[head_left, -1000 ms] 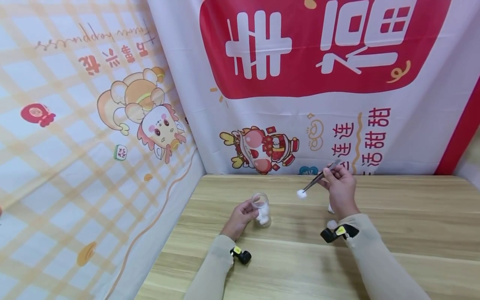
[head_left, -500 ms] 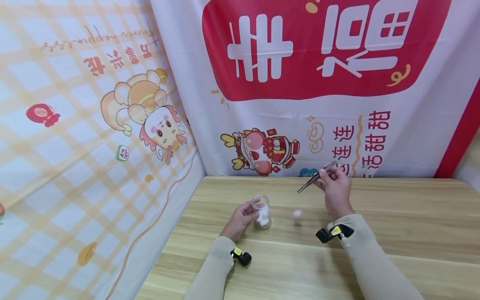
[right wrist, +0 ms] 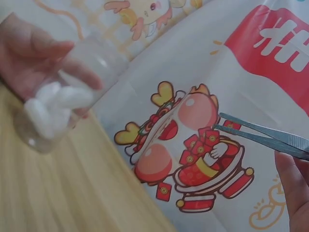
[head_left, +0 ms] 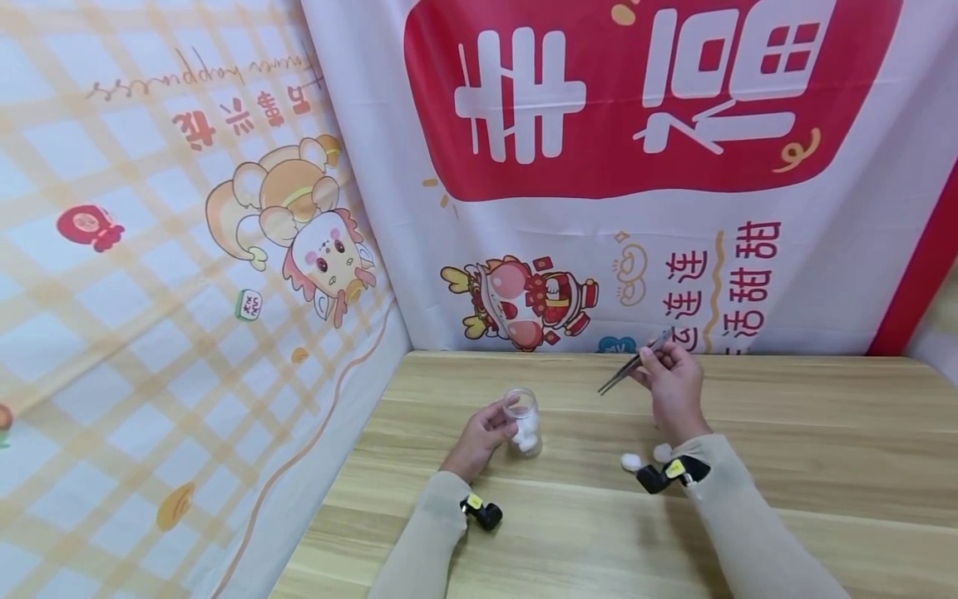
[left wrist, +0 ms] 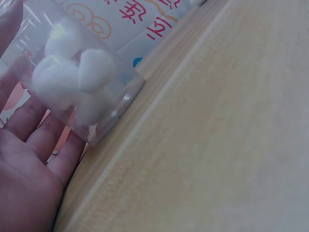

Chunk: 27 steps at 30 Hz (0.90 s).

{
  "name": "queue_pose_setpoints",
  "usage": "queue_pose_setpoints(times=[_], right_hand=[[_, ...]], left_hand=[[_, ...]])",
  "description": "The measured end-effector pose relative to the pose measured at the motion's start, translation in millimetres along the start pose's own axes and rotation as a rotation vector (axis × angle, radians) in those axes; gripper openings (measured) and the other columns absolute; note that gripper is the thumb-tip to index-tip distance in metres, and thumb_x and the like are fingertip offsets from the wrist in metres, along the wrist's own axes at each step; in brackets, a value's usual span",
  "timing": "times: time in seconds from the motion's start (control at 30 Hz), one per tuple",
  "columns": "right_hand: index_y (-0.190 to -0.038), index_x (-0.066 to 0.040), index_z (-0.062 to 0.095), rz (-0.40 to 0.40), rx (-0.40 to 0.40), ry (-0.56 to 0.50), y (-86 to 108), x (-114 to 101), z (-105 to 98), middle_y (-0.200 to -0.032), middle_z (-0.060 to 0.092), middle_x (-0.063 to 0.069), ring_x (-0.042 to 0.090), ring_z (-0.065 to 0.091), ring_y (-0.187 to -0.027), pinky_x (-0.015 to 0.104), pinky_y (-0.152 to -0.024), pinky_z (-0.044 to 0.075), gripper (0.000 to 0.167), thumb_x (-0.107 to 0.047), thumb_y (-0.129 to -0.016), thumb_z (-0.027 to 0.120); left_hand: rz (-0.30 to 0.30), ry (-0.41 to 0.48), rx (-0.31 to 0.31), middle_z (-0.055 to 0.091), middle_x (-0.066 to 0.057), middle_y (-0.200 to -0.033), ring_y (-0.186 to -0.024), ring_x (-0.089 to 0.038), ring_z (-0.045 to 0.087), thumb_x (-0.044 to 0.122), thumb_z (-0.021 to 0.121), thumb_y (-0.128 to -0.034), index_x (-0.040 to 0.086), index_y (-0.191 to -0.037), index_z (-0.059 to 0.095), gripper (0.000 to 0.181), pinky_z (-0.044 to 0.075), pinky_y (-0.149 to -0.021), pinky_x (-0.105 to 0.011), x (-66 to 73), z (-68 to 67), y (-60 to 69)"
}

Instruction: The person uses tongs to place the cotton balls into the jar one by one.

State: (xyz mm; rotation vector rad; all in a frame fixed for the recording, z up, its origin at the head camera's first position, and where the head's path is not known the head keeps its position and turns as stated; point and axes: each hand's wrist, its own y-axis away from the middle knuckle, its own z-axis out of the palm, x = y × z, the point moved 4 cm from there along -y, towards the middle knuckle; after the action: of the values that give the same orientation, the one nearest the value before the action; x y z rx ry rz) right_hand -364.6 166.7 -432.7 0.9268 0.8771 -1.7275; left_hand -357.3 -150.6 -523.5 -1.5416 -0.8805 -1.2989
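My left hand (head_left: 479,441) holds a clear jar (head_left: 533,441) near its rim, upright on the table. Several cotton balls (left wrist: 55,79) lie inside the jar, as the left wrist view shows through its wall. In my right hand (head_left: 675,391) is a pair of metal tweezers (head_left: 627,368), pinched between thumb and fingers above the table. The tips of the tweezers (right wrist: 256,135) stand slightly apart with nothing between them in the right wrist view. One loose cotton ball (head_left: 631,462) lies on the table below the right hand. Beside it sits another cotton ball (head_left: 663,452), close to the wrist camera.
The wooden table (head_left: 584,532) runs back to a white and red printed cloth (head_left: 629,225). A checked cloth (head_left: 187,374) hangs along the left side. Black cameras are strapped to both wrists.
A cotton ball dropped from the tweezers, was in the air half a second ago, and now lies on the table further right. The left hand and jar have stayed nearly still.
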Motion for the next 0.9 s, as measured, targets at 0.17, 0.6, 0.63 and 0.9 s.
queue_pose_setpoints(times=[0.17,0.6,0.63,0.9], right_hand=[[-0.103,-0.001,0.057,-0.015,0.0,0.042,3.2,10,-11,-0.096,0.054,0.009,0.014,0.057,-0.086,0.031,-0.074,0.058,0.01,-0.002,-0.094,0.061],[-0.109,-0.004,0.057,0.024,-0.042,0.122,4.5,22,-30,-0.102,0.055,0.011,0.017,0.06,-0.091,0.031,-0.078,0.056,0.022,-0.015,-0.093,0.065],[-0.109,-0.004,0.057,0.021,-0.049,0.128,4.7,22,-31,-0.102,0.056,0.011,0.017,0.061,-0.091,0.032,-0.078,0.056,0.02,-0.014,-0.094,0.064],[-0.108,-0.002,0.056,0.008,-0.074,0.167,6.5,27,-39,-0.099,0.056,0.012,0.018,0.063,-0.09,0.032,-0.078,0.056,0.013,-0.006,-0.096,0.061]], left_hand=[[0.006,0.004,0.0,0.06,-0.014,-0.128,-0.117,-0.02,0.056,0.007,0.064,-0.0938,0.003,-0.142,0.047,0.052,0.046,-0.097,-0.03,-0.2,0.2,0.9],[-0.013,0.008,-0.009,0.061,-0.011,-0.125,-0.115,-0.021,0.056,0.012,0.067,-0.0925,0.006,-0.144,0.046,0.055,0.047,-0.096,-0.03,-1.1,-1.1,0.8],[-0.013,0.012,-0.011,0.061,-0.012,-0.125,-0.115,-0.021,0.056,0.012,0.067,-0.0925,0.006,-0.144,0.047,0.055,0.047,-0.096,-0.03,-1.3,-1.1,0.5],[-0.025,0.023,-0.014,0.058,-0.012,-0.13,-0.118,-0.021,0.055,0.013,0.068,-0.0922,0.009,-0.143,0.048,0.055,0.046,-0.098,-0.031,-0.1,-1.9,-0.2]])
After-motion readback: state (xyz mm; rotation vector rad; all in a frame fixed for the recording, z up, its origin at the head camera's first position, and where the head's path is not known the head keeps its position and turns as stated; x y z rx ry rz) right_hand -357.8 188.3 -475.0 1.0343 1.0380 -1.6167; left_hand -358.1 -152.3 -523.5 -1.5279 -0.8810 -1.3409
